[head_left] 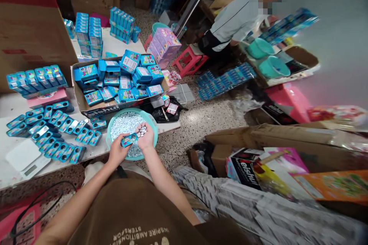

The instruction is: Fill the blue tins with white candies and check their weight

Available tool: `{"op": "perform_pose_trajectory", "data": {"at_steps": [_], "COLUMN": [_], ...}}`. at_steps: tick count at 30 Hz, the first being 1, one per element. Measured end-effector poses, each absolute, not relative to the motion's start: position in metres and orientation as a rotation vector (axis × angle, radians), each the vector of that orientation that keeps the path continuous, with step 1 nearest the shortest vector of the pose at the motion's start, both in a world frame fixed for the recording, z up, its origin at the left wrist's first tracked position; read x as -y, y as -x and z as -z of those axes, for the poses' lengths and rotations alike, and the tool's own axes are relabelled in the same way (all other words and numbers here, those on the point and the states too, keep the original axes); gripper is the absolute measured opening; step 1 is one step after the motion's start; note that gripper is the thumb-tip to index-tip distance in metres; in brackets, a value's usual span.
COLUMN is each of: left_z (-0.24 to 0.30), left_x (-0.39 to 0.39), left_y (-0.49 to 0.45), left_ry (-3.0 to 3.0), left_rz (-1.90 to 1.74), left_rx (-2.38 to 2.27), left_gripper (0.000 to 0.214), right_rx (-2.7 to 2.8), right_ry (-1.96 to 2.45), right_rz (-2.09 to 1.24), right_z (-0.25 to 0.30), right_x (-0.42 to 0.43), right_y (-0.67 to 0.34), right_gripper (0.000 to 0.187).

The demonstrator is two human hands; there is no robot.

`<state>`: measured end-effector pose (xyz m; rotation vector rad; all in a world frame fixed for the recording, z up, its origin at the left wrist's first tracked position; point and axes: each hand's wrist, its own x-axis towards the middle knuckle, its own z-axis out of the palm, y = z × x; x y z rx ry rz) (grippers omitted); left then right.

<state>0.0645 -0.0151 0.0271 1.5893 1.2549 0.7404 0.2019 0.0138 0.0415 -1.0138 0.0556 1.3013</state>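
My left hand (118,150) is closed around a small blue box (127,141) whose round opening faces up. Cupped palm up against the box's right end, my right hand (147,140) holds several small white tablets (140,131). Both hands are over a turquoise basin (155,127) filled with pale tablets (125,121). Left of the basin, many similar blue boxes (66,124) stand in rows on the white table with round holes showing. Behind it is an open carton (79,101) piled with blue boxes (126,78).
A white digital scale (24,157) sits at the table's left front. Stacked blue boxes (89,34) and purple boxes (163,46) stand farther back. A co-worker (232,23) is at another table near a red stool (189,59). Cartons (224,157) crowd the right.
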Motion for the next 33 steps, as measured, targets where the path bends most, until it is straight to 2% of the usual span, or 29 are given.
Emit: {"op": "perform_pose_trajectory", "data": {"at_steps": [6,13,20,33], "left_z": [-0.032,-0.030,-0.033,-0.021], "left_x": [0.012,0.013,0.017,0.020], "left_y": [-0.066,-0.070,-0.078,-0.084], "left_ry": [-1.701,-1.569,-1.545,-1.428], "left_rz": [-0.733,-0.739,-0.834,-0.869], "left_rx": [-1.246,-1.293,-1.223,-1.243], "left_gripper": [0.034,0.033,0.033,0.031], "right_rx": [0.270,0.337,0.444,0.464], "right_ry": [1.091,1.121,1.206,1.189], "right_rz": [-1.190,-1.133,-0.982,-0.970], "right_z": [-0.056,-0.055,-0.058,-0.051], "right_x": [-0.008,-0.008,0.001,0.005], "right_y": [-0.186,-0.180,-0.179,-0.182], "right_gripper": [0.031,0.036,0.037,0.028]}}
